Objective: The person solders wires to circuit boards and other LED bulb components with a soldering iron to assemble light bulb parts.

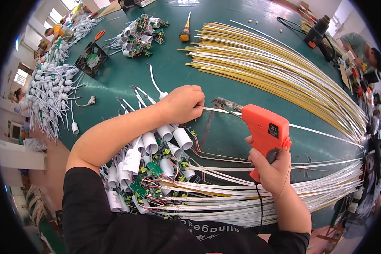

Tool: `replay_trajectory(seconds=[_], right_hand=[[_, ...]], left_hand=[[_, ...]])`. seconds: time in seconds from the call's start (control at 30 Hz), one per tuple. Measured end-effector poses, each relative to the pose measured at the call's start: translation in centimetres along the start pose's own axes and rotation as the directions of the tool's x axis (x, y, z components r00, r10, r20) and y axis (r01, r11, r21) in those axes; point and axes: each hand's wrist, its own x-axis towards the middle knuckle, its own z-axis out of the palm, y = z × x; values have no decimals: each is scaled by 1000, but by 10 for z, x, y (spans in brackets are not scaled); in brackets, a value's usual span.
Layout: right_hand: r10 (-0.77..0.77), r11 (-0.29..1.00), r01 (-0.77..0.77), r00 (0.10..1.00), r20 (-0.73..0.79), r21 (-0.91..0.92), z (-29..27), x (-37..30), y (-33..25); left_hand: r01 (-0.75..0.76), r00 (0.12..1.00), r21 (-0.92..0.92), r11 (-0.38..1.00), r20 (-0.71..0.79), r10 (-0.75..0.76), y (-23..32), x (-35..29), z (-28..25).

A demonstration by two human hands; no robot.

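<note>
My right hand [271,169] grips an orange soldering gun [260,122] by its handle, with the metal tip pointing left toward my other hand. A black cord hangs from the handle. My left hand [183,103] is closed in a pinch on the left end of a thin white LED strip [313,129], which runs right beneath the gun. Whether a wire is also between the fingers is hidden. Under my left forearm lie heaped white cylindrical housings [149,143] and green circuit boards [154,168]. Red and white wires join several of them to LED strips [249,190] nearest me.
A bundle of yellow-white strips [262,59] spreads across the green table [127,91]. Beyond lie a screwdriver [185,34], a circuit board pile [139,36], a black fan [90,61] and a heat gun [317,33]. White corded parts [51,89] heap at left. A co-worker [360,46] sits right.
</note>
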Motion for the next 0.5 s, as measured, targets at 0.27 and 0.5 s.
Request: replay_trajectory(seconds=[0.27,0.5], right_hand=[[9,996,-6,999,-39,92,-1,-3,-5],[-21,992,26,999,-40,121,-3,-4,-4]], left_hand=[[1,1000,-7,1000,-15,-1,2,0,1],[-5,1000,-18,1000,-3,4,1,0,0]])
